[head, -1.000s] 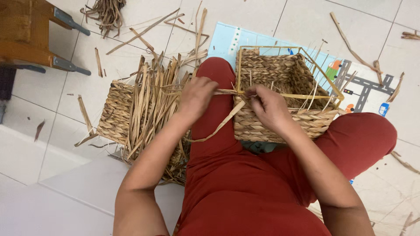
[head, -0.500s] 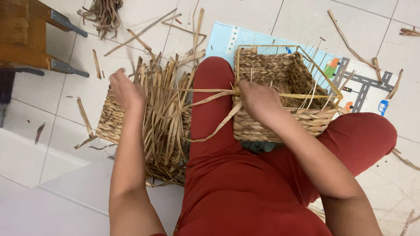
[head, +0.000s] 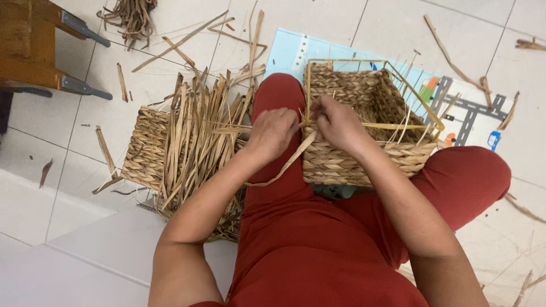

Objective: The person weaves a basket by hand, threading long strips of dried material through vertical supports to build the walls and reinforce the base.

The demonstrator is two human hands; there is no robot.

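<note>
Left hand (head: pixel 273 133) back from straw pile (head: pixel 193 142) to basket (head: pixel 364 125) rim.
Both hands closed on a straw strip (head: pixel 284 165), right hand (head: pixel 338 122) pinching at rim; basket rests on lap, over floor mat (head: pixel 478 113).

Bright, even daylight, no glare.
Soft shadows sit close under the woven basket (head: pixel 364 122) and strips on the tiled floor (head: pixel 114 122); focus is sharp, with slight stretching toward the corners.
</note>
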